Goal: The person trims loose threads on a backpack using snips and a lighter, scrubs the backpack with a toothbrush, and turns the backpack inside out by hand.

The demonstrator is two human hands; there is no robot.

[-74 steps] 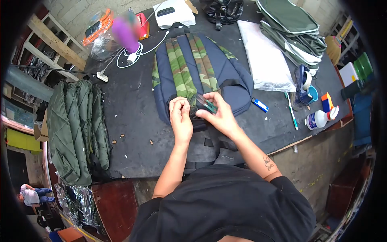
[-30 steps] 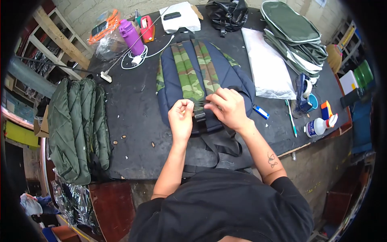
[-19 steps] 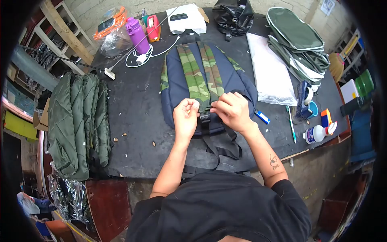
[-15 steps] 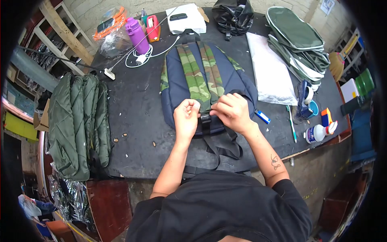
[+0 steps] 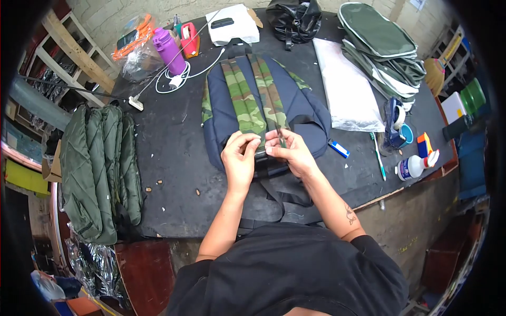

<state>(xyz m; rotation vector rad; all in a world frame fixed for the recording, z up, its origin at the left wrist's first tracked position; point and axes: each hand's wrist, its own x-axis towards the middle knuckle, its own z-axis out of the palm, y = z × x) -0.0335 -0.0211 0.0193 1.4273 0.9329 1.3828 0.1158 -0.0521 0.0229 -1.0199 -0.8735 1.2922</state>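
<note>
A navy backpack [image 5: 305, 113] lies on the black table with its back panel up. Two camouflage shoulder straps [image 5: 245, 97] run down its middle toward me. At their lower end, my left hand [image 5: 240, 158] is closed in a pinch at the strap's edge. My right hand [image 5: 291, 154] has its thumb and fingers closed on the end of the right-hand strap, close beside the left. The fingers partly hide the dark strap end between them. Black webbing [image 5: 282, 197] trails from under the hands across the table toward my body.
Folded green quilted pieces [image 5: 100, 168] lie at the left edge. A purple bottle [image 5: 168, 50] and white cable [image 5: 182, 81] are at the back left. To the right are a plastic-wrapped white packet [image 5: 350, 89], a blue lighter [image 5: 339, 148], a toothbrush [image 5: 378, 158] and a spray bottle [image 5: 414, 167].
My right hand has turned from a knuckles-up pinch to thumb and fingers spread around the strap end. The black buckle seen below the hands earlier is now mostly covered. The view has shifted slightly.
</note>
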